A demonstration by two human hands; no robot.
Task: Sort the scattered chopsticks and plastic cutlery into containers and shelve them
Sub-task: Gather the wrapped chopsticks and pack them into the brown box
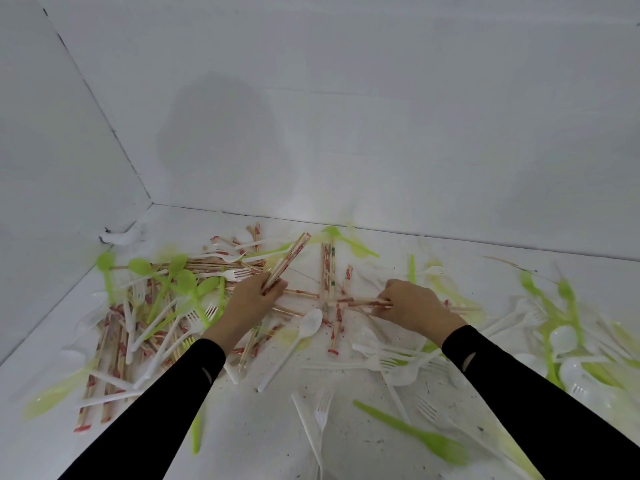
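Left hand (254,301), fingers curled round tilted chopsticks (292,259), right hand (414,303) seemingly gripping level chopsticks (360,302)

Paper-banded chopsticks (117,344) lie heaped left of the white spoon (309,322); a bundle (291,259) slants upward behind it; a green fork (408,432) and white fork (322,408) lie flat nearer than it.

Both black sleeves (194,382) stretched fwd. L grip (258,296) curled round chopstick bundle (287,261), up-left of white spoon (309,323). R grip (412,303), knuckles up, pinches chopsticks (360,302), up-right of spoon.
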